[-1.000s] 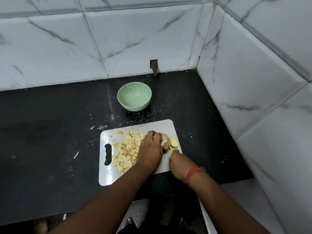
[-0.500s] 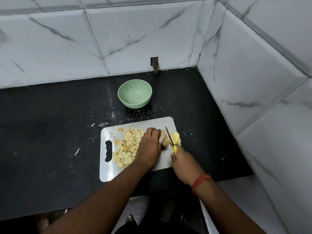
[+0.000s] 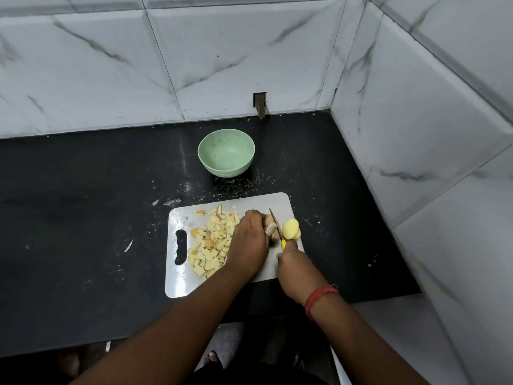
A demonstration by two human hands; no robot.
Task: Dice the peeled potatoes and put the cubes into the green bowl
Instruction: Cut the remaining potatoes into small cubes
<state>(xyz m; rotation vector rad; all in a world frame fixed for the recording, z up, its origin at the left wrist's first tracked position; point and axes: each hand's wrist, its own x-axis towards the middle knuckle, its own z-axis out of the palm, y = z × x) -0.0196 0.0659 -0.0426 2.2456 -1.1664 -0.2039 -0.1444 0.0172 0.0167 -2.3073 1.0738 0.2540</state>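
Observation:
A white cutting board (image 3: 279, 202) lies on the black counter. My left hand (image 3: 248, 241) holds a peeled potato piece (image 3: 269, 220) down on it. My right hand (image 3: 294, 266) grips a yellow-handled knife (image 3: 277, 227), its blade standing between that piece and cut yellow slices (image 3: 291, 229) to its right. A pile of potato cubes (image 3: 212, 243) covers the board's left half. The green bowl (image 3: 226, 152) stands beyond the board with no cubes in it.
The black counter (image 3: 83, 218) stretches left, with crumbs scattered round the board. Marble-tiled walls (image 3: 416, 120) close in behind and on the right. The counter's front edge runs just below the board. A foot shows on the floor below.
The knife has come up from a low cut into view, its blade now between the held piece and the slices. A cut slice leans away to the right.

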